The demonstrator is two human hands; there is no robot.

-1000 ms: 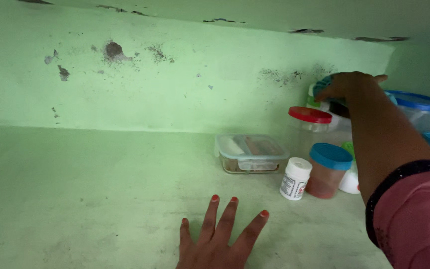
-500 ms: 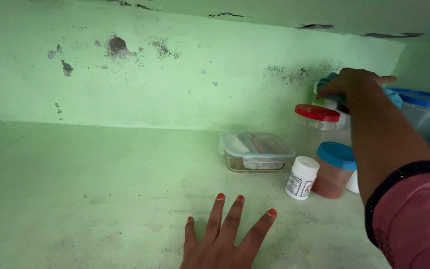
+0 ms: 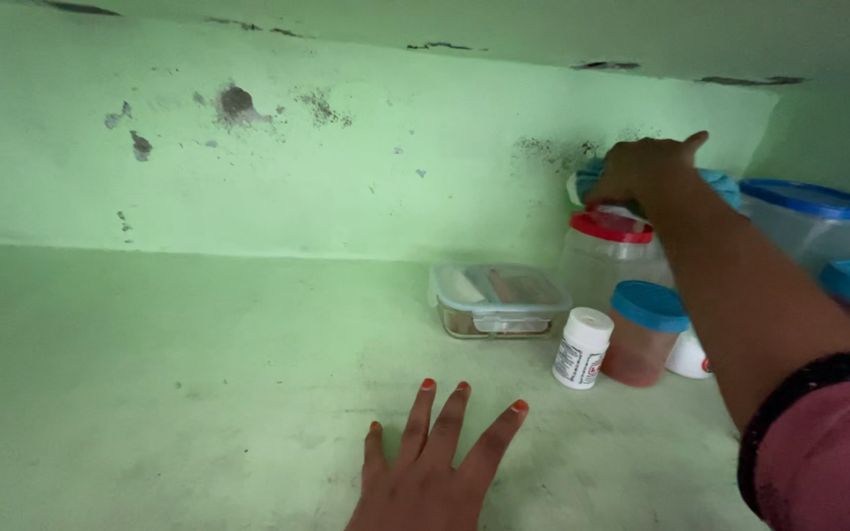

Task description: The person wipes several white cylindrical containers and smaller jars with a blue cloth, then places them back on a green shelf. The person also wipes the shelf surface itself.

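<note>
The work in hand looked like wiping the green wall at the back of the shelf. The right hand (image 3: 646,169) was stretched far out and closed around a blue cloth (image 3: 720,182), pressing it against the green wall (image 3: 366,167) near some dark spots (image 3: 548,149). So the cloth was up high at the back, just above the clear jar with the red lid (image 3: 610,228). One finger of that hand stuck out toward the corner. The rest of the fingers were curled tight on the cloth.

The left hand (image 3: 435,472) lay flat on the green shelf (image 3: 150,374). Its fingers were spread wide apart and it held nothing. It seemed to be propping the person up while the other arm reached.

I think the wiping was only partly done, because dark marks showed on the wall beside the cloth and more marks sat far off to the left. The next rub would need care, since the jar stood right under the cloth and could be knocked. A small white bottle (image 3: 580,348), a tub with a blue lid (image 3: 643,332) and a flat clear box (image 3: 497,300) stood near, between the two hands. A big clear tub with a blue rim (image 3: 811,218) stood in the corner.
</note>
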